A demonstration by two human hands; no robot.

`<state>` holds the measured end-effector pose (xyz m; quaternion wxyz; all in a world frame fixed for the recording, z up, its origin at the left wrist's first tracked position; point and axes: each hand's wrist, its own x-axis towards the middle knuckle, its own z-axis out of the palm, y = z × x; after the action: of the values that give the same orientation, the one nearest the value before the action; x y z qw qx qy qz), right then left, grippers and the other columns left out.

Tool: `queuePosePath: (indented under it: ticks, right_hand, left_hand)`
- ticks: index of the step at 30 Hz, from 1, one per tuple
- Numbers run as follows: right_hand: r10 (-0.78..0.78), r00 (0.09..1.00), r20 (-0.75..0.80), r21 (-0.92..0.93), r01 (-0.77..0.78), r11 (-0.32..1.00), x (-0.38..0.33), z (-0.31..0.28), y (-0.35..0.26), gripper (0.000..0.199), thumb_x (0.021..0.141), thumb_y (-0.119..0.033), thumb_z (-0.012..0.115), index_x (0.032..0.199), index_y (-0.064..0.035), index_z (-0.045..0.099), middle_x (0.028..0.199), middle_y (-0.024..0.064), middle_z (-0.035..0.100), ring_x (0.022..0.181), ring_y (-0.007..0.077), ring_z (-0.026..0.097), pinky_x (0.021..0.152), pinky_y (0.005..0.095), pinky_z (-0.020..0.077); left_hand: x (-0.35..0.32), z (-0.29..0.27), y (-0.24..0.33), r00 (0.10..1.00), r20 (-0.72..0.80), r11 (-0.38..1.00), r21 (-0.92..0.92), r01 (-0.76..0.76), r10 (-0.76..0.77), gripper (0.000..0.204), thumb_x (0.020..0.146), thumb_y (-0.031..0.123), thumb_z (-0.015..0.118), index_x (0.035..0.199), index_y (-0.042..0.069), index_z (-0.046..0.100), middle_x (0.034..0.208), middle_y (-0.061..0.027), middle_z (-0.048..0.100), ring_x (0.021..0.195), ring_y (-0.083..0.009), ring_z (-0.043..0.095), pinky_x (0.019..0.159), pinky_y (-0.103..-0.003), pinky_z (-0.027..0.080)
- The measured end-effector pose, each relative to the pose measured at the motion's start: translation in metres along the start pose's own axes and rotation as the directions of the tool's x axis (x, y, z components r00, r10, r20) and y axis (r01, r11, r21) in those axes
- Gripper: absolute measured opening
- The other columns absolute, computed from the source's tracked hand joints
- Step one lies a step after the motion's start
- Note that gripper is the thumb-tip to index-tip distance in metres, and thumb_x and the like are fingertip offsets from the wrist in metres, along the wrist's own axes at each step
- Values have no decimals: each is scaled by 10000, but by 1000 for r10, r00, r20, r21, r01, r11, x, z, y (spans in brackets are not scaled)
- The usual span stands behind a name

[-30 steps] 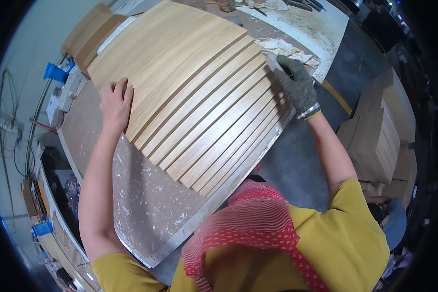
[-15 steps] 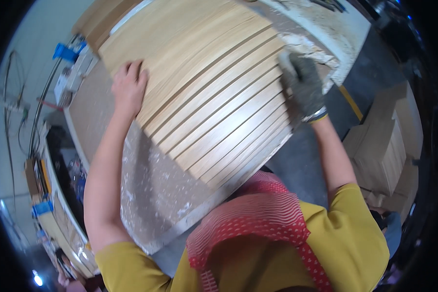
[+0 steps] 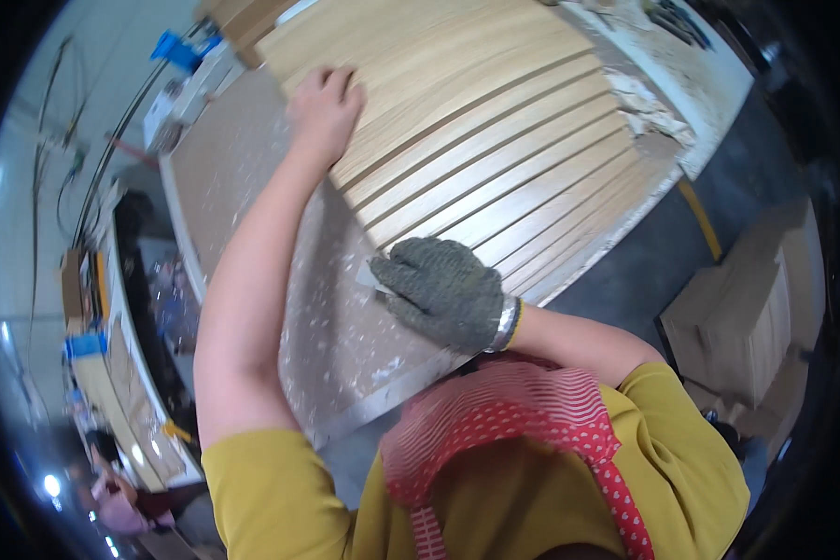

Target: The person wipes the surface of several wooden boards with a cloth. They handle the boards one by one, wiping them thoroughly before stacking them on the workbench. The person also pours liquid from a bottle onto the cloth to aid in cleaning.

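Pale wood boards (image 3: 439, 56) lie on a worktable, overlapping so their edges show as a row of steps toward me. My bare left hand (image 3: 327, 112) rests on the left edge of the top board, fingers slightly apart and bent. Near the boards' lower left corner is my right hand (image 3: 448, 294), in a dark grey knit glove with a silvery band at the wrist. Its fingers are closed around a small pale flat piece (image 3: 375, 278), mostly hidden by the glove; its kind cannot be made out.
The brown, white-flecked tabletop (image 3: 322, 350) shows left of the boards. Torn pale scraps (image 3: 649, 107) lie past their right edge, with hand tools (image 3: 677, 23) farther off. Cardboard boxes (image 3: 737, 317) stand on the floor at right. A person (image 3: 126, 499) is at far lower left.
My right hand has swung from the boards' right edge to their lower left corner. My left hand stays on the top board's left edge. The whole view has shifted.
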<state>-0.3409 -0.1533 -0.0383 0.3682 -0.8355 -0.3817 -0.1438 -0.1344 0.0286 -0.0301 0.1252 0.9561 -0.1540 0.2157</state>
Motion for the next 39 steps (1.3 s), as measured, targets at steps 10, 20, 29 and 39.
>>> queuePosePath:
  ticks: [10, 20, 29, 39]
  right_hand:
    - [394, 771, -501, -224, -555, 801, -68, -201, 216, 374, 857, -261, 620, 1132, -9, 608, 1057, 182, 599, 1007, 333, 571, 900, 391, 452]
    - [280, 872, -401, -169, -371, 913, -42, -172, 164, 318, 816, -184, 644, 1091, -24, 624, 982, 168, 618, 922, 329, 598, 836, 395, 482]
    - [218, 910, -354, -260, -320, 911, -16, -105, 123, 314, 786, -147, 621, 1066, -4, 618, 913, 184, 610, 833, 347, 584, 755, 428, 477]
    - [-10, 999, 32, -89, 12, 996, 18, -7, 8, 411, 825, -240, 568, 1195, -61, 555, 1045, 145, 612, 920, 278, 602, 774, 382, 485]
  left_hand:
    - [-2, -16, 14, 993, 104, 998, 12, 58, -59, 366, 914, 291, 507, 1244, 141, 555, 1253, -128, 492, 1183, -305, 466, 973, -424, 363]
    - [-4, -23, 13, 993, 108, 999, 25, 40, -43, 360, 921, 280, 496, 1239, 119, 551, 1226, -139, 509, 1154, -317, 490, 962, -414, 393]
    - [-6, -11, 4, 999, -15, 999, 23, 31, -31, 354, 877, 321, 523, 1182, 158, 595, 1167, -108, 564, 1100, -313, 523, 900, -440, 425]
    - [-4, -4, 3, 996, 38, 997, -1, 79, -78, 390, 882, 367, 500, 1217, 182, 577, 1257, -108, 521, 1177, -299, 485, 967, -477, 379]
